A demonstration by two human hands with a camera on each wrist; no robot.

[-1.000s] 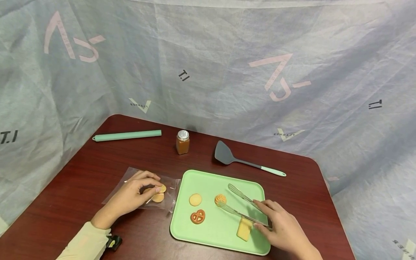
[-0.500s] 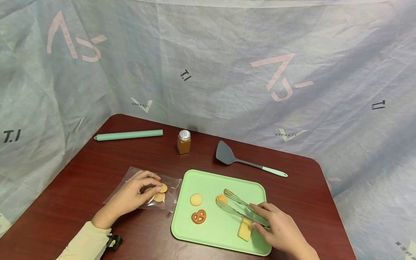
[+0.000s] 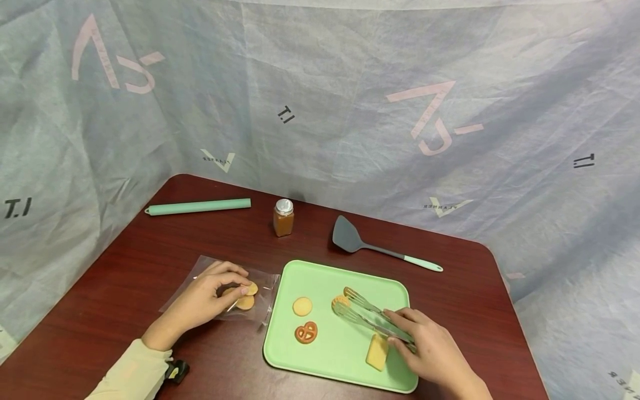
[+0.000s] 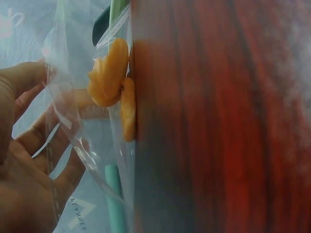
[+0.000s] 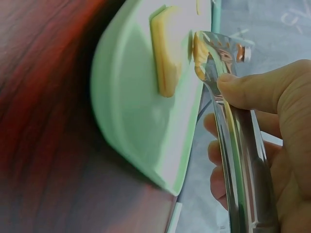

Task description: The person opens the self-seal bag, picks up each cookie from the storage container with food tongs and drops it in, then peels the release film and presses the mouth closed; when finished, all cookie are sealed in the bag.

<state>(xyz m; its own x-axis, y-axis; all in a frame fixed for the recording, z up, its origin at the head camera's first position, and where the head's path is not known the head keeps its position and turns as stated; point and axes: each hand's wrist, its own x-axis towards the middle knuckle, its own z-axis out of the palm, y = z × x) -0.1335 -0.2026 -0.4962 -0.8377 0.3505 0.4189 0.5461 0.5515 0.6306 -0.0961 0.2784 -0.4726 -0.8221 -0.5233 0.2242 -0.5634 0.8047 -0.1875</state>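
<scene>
**Steel tongs closed about a swirl biscuit, tray centre**

Item: metal tongs (image 3: 372,316), gripped by the right hand (image 3: 430,353) at their rear end, fingers and thumb curled round both arms. The long axis is laid from the hand at about 4 o'clock on the green tray (image 3: 320,364) up toward 10 o'clock, where the tips are set on either side of the swirl biscuit (image 3: 341,301). The biscuit is thus found straight ahead of the grip, along the line of the tongs, and is far nearer the right hand than the left. Whether it is lifted or resting on the tray cannot be told.

Also on the tray: a round biscuit (image 3: 302,306) at 9 o'clock from the tips, a pretzel biscuit (image 3: 305,332) at 7 o'clock, a yellow wafer (image 3: 376,352) touching the right hand's fingers.

Left hand (image 3: 202,303): rested at 9 o'clock of the tray on a clear bag (image 3: 260,308), the film pinched between fingers and thumb, two bagged biscuits (image 3: 245,297) inside.

Far side of the table (image 3: 150,261), left to right: green rolling pin (image 3: 197,207), spice jar (image 3: 283,218), grey spatula (image 3: 380,247).
</scene>
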